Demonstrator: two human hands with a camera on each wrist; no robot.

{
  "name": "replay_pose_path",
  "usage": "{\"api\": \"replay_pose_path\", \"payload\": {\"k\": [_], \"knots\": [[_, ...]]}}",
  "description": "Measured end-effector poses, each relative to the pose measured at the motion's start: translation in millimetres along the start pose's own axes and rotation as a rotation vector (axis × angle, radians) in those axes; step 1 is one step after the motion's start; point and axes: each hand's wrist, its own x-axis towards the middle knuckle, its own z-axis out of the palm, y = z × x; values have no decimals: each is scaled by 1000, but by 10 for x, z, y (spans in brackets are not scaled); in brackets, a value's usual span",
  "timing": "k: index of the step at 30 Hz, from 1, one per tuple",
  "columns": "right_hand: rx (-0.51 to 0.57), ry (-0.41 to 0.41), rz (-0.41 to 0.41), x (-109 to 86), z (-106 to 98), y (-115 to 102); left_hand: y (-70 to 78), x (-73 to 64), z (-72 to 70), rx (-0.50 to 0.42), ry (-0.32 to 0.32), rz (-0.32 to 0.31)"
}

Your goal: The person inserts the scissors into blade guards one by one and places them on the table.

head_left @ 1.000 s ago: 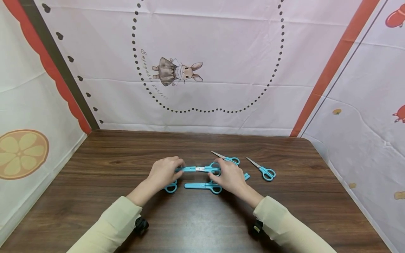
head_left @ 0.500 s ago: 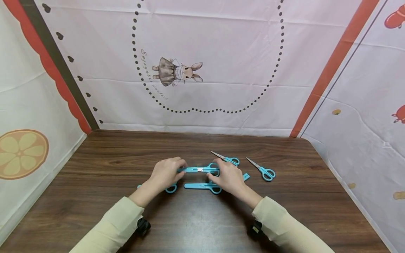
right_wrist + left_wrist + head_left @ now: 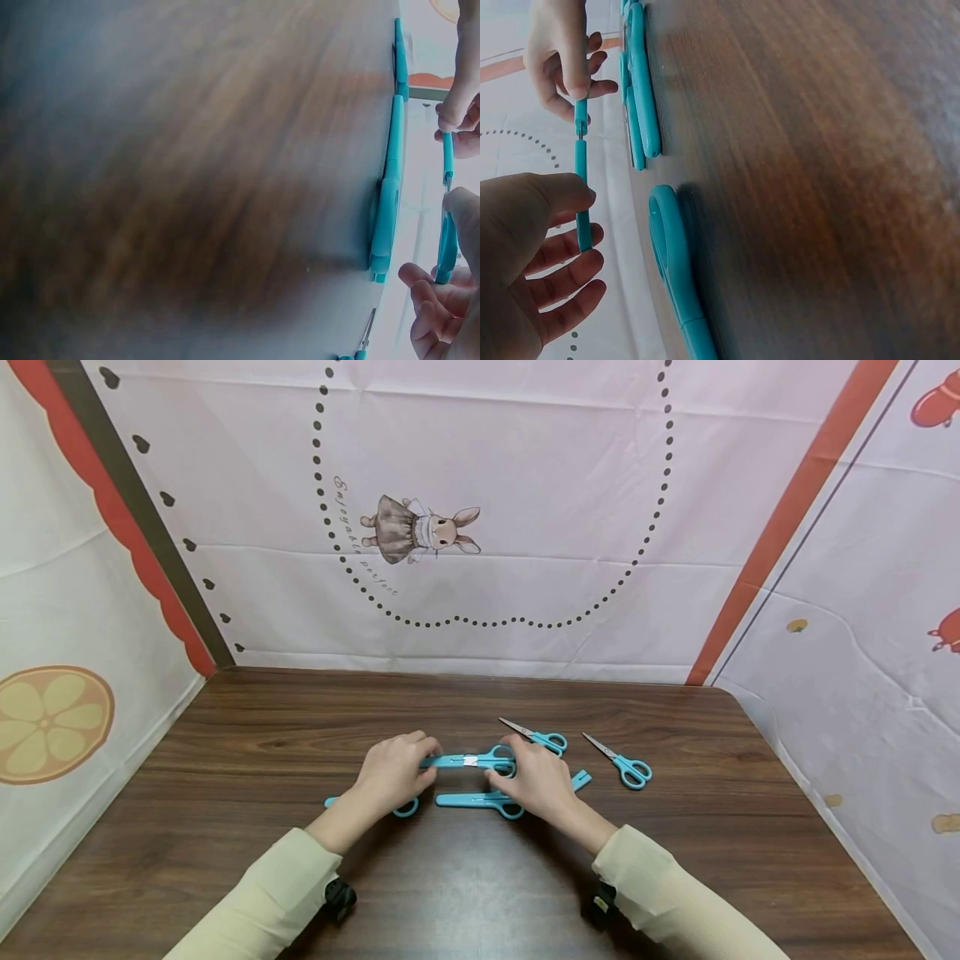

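While both hands stay in nearly the same place, the strip of bare metal between the sheath (image 3: pixel 447 762) and the handles of the held scissors (image 3: pixel 501 761) is narrower than a second ago. The blades thus look almost covered, and little of the fitting seems left to do. The left hand (image 3: pixel 393 766) pinches the sheath between thumb and fingers; the right hand (image 3: pixel 536 777) pinches the looped handles. The pair is held level, raised clear of the table (image 3: pixel 262 735), about midway between its left and right edges.

The sheath is a slim, round-ended sleeve of smooth turquoise plastic, matching the rounded finger loops. Below it on the surface lies a sheathed pair (image 3: pixel 467 800), and a second turquoise pair (image 3: pixel 407 807) rests partly behind the left hand. Two bare pairs, one (image 3: pixel 551 742) near the right hand and another (image 3: pixel 633 772) towards the right edge, show tapering, pointed steel-coloured blades. A straight turquoise piece (image 3: pixel 582 779) is partly hidden by the right hand. Dark, streaked wood grain runs across the surface.
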Motion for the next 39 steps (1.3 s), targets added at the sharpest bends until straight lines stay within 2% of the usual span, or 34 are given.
{"api": "replay_pose_path", "payload": {"k": [17,39], "knots": [[14,7,6,-17,3,-37,5,-48,-9,1,71,91],[-8,45,16,-24,22,-93,42,-69,-42,-6,64,91]]}}
